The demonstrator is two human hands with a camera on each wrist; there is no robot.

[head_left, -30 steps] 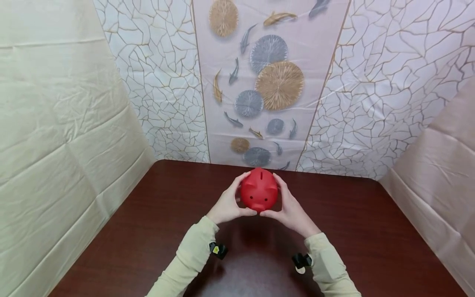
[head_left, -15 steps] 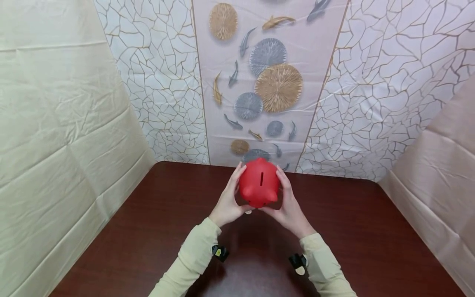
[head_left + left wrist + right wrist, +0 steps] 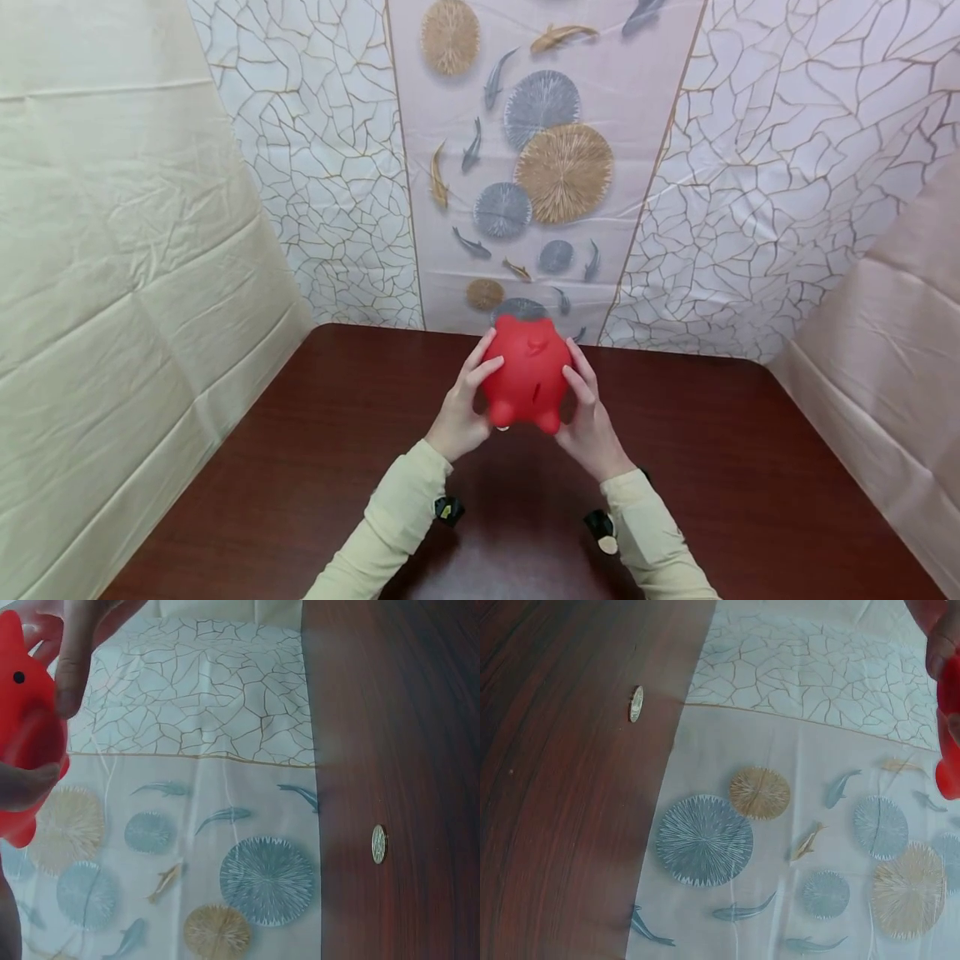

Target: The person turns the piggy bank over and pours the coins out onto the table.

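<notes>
A red piggy bank point(image 3: 528, 367) is held up over the table, tipped nose-down. Its coin slot and curly tail face the head camera, its ears at the bottom. My left hand point(image 3: 459, 417) grips its left side, fingers spread along the flank. On the opposite side my right hand point(image 3: 592, 425) grips it likewise. In the left wrist view the piggy bank point(image 3: 26, 712) shows an eye, with a thumb near the snout. Only a red sliver of the piggy bank point(image 3: 951, 761) enters the right wrist view. Below lies a coin point(image 3: 379, 844), mostly hidden in the head view.
The dark brown wooden table point(image 3: 360, 400) spreads around and beneath both hands. A patterned cloth backdrop point(image 3: 517, 167) with fish and round leaf shapes hangs behind it. Plain cream cloth point(image 3: 135, 250) borders the left side, and similar cloth point(image 3: 885, 375) the right.
Both hands have tipped the piggy bank forward: its face showed first, then the top slot, now the slot is lower and the tail shows. It has risen slightly toward the camera.
</notes>
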